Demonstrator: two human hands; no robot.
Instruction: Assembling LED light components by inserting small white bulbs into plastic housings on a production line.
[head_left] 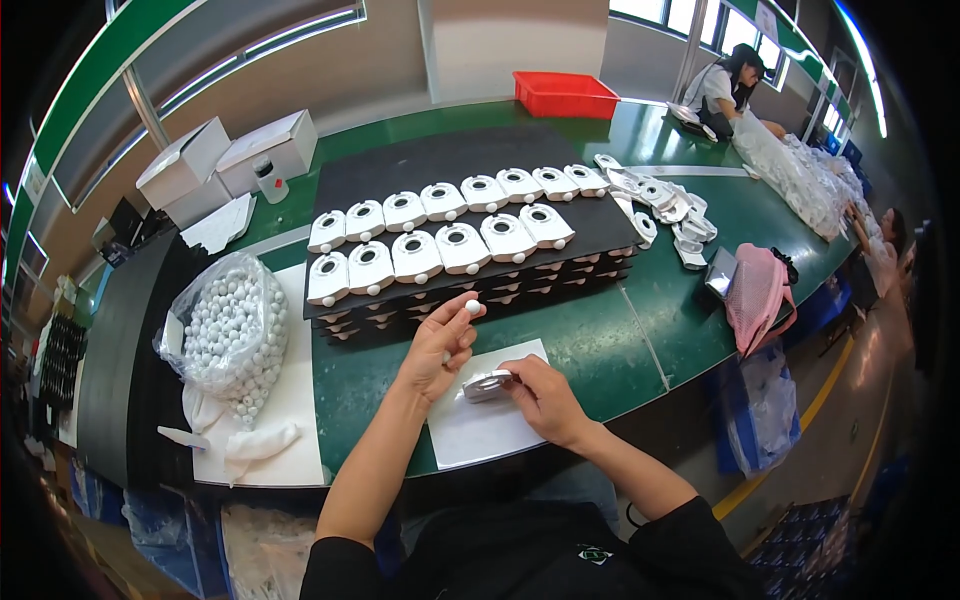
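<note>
Between the thumb and fingertips of my left hand (438, 350) is a small white ball (473, 306). Another white ball (446, 357) shows against the curled fingers of that hand. My right hand (545, 398) grips a white plastic housing (486, 387) with a round opening, tilted over a white sheet of paper (470, 442). Beyond both hands, two rows of similar white housings (458, 248) lie on a black board (400, 170), the top one of a stack. Many of these housings have a white ball at their near edge.
To the left stands a clear plastic bag of white balls (232, 325). Loose white parts (665, 205) are heaped right of the stack, near a pink mesh bag (762, 298). White boxes (265, 155) and a red bin (565, 95) stand farther back. A co-worker (722, 90) sits at the far right.
</note>
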